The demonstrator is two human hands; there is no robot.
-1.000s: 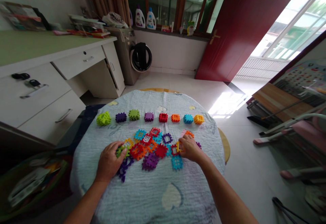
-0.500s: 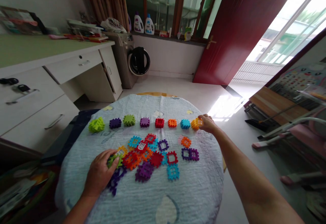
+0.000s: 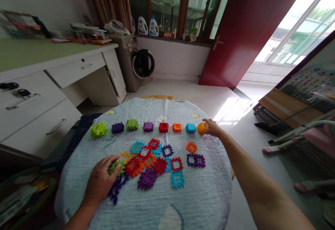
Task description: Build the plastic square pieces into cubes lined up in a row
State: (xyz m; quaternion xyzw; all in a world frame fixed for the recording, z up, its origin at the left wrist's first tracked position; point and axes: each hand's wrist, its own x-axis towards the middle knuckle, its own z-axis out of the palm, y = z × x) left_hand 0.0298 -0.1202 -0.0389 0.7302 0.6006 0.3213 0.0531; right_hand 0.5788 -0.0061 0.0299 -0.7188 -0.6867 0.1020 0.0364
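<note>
My left hand is closed around a green interlocking plastic tile at the left side of a loose pile, its thumb along the near edge. Beside it lie a yellow tile and dark purple tiles. On the far right, my right hand has its fingers around a yellow-orange block, which stands at the right end of a row. A blue block sits just left of it. The pile's middle holds red tiles, orange ones and a purple stack.
The row continues leftward with an orange block, a red block, a purple block, a green stack, a dark purple stack and a lime block. A pale blue cloth covers the round table.
The view has shifted slightly. My right hand stays at the yellow-orange block, its fingers a little looser over it. My left hand keeps the green tile in nearly the same place.
</note>
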